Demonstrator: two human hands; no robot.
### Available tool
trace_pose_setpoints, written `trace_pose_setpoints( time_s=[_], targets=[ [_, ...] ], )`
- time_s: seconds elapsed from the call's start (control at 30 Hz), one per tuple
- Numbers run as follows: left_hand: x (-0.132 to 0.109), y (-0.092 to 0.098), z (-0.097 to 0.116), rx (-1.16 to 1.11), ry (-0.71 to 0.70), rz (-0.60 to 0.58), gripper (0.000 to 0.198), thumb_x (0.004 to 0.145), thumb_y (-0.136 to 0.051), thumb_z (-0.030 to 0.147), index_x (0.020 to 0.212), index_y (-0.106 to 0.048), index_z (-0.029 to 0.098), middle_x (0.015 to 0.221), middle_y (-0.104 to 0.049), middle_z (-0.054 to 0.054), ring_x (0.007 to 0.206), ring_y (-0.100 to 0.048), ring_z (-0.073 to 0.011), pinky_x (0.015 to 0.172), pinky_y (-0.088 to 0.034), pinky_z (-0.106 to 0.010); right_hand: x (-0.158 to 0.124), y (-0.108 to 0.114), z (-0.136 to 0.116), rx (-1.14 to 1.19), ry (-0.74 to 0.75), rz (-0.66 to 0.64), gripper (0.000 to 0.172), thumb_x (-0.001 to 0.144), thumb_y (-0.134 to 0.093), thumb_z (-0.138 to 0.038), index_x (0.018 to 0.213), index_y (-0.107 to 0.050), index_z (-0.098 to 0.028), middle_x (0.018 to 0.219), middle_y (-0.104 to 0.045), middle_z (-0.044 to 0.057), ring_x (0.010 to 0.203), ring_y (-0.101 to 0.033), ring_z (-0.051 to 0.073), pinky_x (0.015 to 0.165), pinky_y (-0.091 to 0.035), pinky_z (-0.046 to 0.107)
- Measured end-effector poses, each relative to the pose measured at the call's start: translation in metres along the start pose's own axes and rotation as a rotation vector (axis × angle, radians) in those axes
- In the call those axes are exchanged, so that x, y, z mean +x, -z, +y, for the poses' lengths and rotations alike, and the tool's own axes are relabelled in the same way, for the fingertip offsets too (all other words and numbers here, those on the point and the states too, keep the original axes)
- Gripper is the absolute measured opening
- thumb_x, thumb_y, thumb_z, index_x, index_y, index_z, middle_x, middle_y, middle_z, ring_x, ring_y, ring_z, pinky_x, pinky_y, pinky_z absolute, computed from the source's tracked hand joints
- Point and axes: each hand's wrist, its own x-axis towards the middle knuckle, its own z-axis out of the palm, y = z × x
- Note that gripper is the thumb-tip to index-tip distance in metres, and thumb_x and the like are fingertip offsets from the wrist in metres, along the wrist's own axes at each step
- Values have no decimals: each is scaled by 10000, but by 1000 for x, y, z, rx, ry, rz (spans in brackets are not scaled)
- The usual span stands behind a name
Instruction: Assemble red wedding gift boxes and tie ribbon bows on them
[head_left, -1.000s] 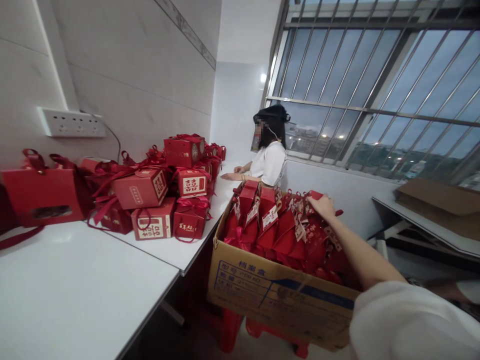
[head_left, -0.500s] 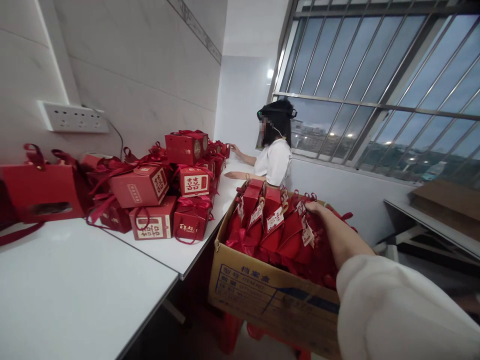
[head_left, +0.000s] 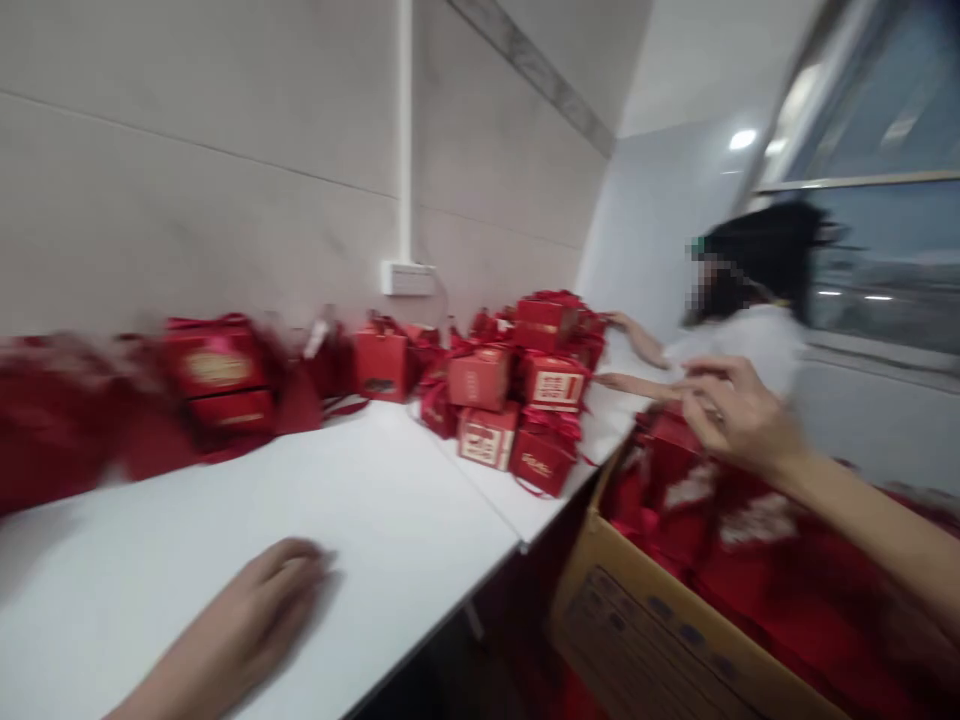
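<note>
The picture is smeared by motion. My right hand [head_left: 739, 415] hovers over the far end of a cardboard box [head_left: 637, 620] packed with red folded gift packs [head_left: 750, 540]; its fingers are curled in a pinch above one of them, and I cannot make out what they hold. My left hand [head_left: 247, 620] lies on the white table [head_left: 375, 510] near its front edge, fingers loosely together and stretched out, with nothing in it.
Red gift boxes with ribbons [head_left: 517, 400] are piled along the wall, with more at the left [head_left: 214, 375]. A person in a white top [head_left: 750, 300] sits at the table's far end, reaching toward the pile. A socket strip [head_left: 409, 278] hangs on the wall.
The view has swung left and blurred. My left hand has come into view on the table. My right hand has lifted from among the red packs to above the box's far end.
</note>
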Motion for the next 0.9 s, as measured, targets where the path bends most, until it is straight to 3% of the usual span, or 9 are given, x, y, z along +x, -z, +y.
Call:
trace_pose_setpoints(
  time_s=[0.07,0.13,0.23,0.33,0.47,0.57,0.67,0.8,0.9],
  targets=[
    [-10,8,1,81,26,-107,177,852,-460,238,878,-634,221,931,-654,-66,807,-638,-174,720,-541,-265,14,-20,-55,188,481,79,176,769,-556,-173,903,-625,-263,966,-631,105,824,-621,205,718,-520,311],
    [-14,10,-1,154,57,-119,185,814,-457,170,896,-622,173,956,-642,-112,844,-626,-200,754,-533,-306,24,-39,-117,448,731,81,216,759,-561,-151,948,-608,-243,922,-634,113,808,-622,204,692,-535,298],
    [-15,15,-20,243,124,18,188,749,-517,142,910,-609,169,978,-630,-114,883,-614,-224,791,-520,-359,35,-63,-214,876,740,58,249,769,-472,-75,964,-556,-206,815,-631,84,772,-621,165,673,-539,252],
    [-23,35,-52,342,314,410,296,740,-526,123,1027,-566,180,1063,-590,-100,1005,-583,-218,895,-479,-370,44,-85,-304,1120,816,79,226,771,-417,-55,901,-542,-191,758,-619,68,687,-597,153,604,-521,252],
    [-44,78,-92,556,558,818,459,814,-470,171,1260,-377,118,1333,-366,-223,1303,-313,-340,1037,-259,-574,52,-117,-393,1313,746,126,184,780,-400,-54,822,-541,-165,758,-601,77,622,-559,144,540,-497,250],
    [-59,105,-111,695,766,1029,681,764,-591,294,1337,-269,116,1407,-284,-244,1335,-249,-371,1031,-261,-569,50,-137,-431,1406,594,20,183,782,-396,-60,789,-545,-167,761,-581,63,620,-564,139,533,-498,245],
    [-64,120,-122,694,934,1063,874,686,-675,357,1372,-195,105,1402,-304,-261,1329,-264,-378,1025,-264,-575,47,-147,-443,1445,394,-190,187,787,-412,-62,783,-563,-173,786,-578,39,549,-530,101,527,-487,227],
    [-60,124,-126,649,985,1021,743,698,-652,328,1316,-300,112,1349,-379,-243,1338,-225,-381,1017,-224,-611,48,-149,-434,1390,299,-291,171,784,-454,-66,785,-591,-170,800,-590,29,583,-538,97,590,-485,227],
    [-54,123,-122,628,983,1012,678,690,-647,336,1257,-363,95,1300,-421,-233,1271,-305,-408,996,-241,-617,53,-151,-424,1319,312,-334,142,793,-482,-84,789,-608,-150,830,-608,46,650,-563,112,668,-488,241]
  ],
)
